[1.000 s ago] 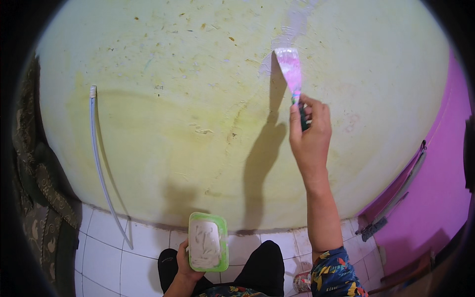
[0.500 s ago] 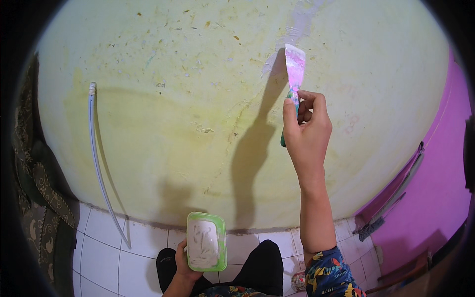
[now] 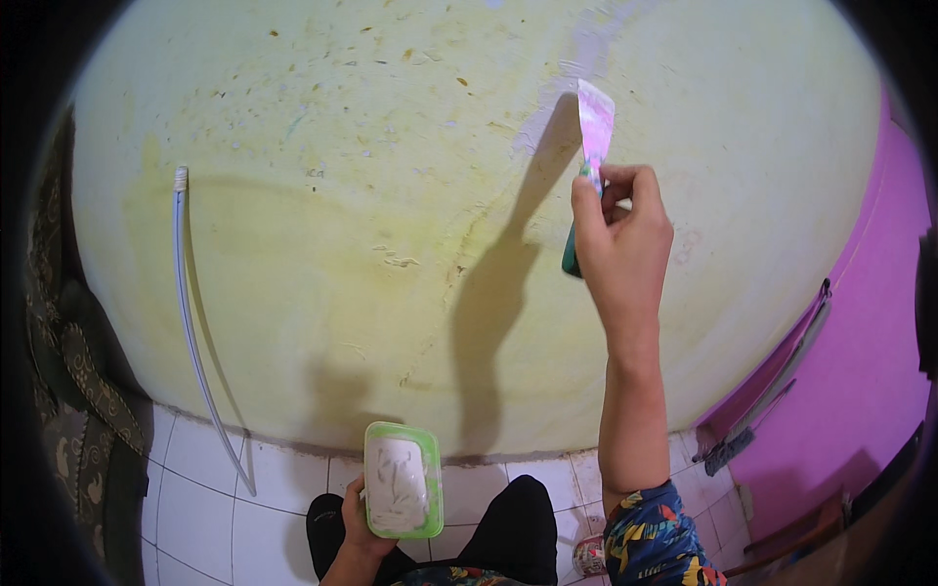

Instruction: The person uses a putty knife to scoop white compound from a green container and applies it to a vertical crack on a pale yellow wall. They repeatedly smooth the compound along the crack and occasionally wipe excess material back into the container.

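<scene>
My right hand (image 3: 630, 230) is closed round the green handle of a putty knife (image 3: 596, 122), held blade up in front of a yellow wall (image 3: 391, 322). Pale pinkish filler coats the blade, whose tip is at a smeared patch of filler (image 3: 591, 49); whether it touches the wall I cannot tell. Low down, my left hand (image 3: 362, 523) grips the left side of a green plastic tub (image 3: 437, 488). White filler paste (image 3: 399, 483) lies in the tub, its surface marked with grooves.
A thin pale pole (image 3: 186, 293) leans on the wall at left, beside a dark patterned sofa (image 3: 88, 381). White floor tiles (image 3: 195, 469) run along the wall's foot. At right stand a pink wall (image 3: 831, 410), a leaning broom-like tool (image 3: 772, 400) and a small can (image 3: 589, 555).
My right hand has moved slightly right and up with the putty knife, along the filler smear. The left hand and tub have stayed nearly in place.
</scene>
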Demonstrator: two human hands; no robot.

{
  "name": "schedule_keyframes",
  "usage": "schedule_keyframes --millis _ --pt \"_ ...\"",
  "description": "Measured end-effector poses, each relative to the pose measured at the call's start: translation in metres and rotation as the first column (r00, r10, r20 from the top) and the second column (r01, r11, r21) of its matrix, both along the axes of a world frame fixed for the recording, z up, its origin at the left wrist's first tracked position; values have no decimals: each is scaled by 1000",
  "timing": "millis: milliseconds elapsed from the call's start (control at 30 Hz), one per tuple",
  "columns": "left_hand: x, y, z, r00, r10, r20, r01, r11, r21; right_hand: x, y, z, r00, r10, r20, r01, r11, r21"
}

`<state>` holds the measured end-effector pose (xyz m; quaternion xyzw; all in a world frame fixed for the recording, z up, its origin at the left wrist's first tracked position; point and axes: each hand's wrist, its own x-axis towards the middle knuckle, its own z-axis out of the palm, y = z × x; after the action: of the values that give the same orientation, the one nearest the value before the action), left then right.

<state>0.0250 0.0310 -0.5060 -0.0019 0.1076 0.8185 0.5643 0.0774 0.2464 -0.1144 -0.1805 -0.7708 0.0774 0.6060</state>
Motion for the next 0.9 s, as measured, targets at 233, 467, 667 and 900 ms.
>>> schedule_keyframes --millis 233,467,667,900 --pt "7 7 8 1000 -17 21 17 1000 3 3 0 -52 990 47 130 -38 997 -67" --pt "3 1 -4 1000 -1 0 1 1000 -14 3 -5 -34 996 47 76 -50 998 33" --pt "6 3 7 1000 -19 -6 19 1000 -5 -20 -3 18 997 -31 66 20 987 157" --pt "9 3 5 999 -27 17 27 999 -19 -15 -14 -4 977 -103 188 82 990 117"
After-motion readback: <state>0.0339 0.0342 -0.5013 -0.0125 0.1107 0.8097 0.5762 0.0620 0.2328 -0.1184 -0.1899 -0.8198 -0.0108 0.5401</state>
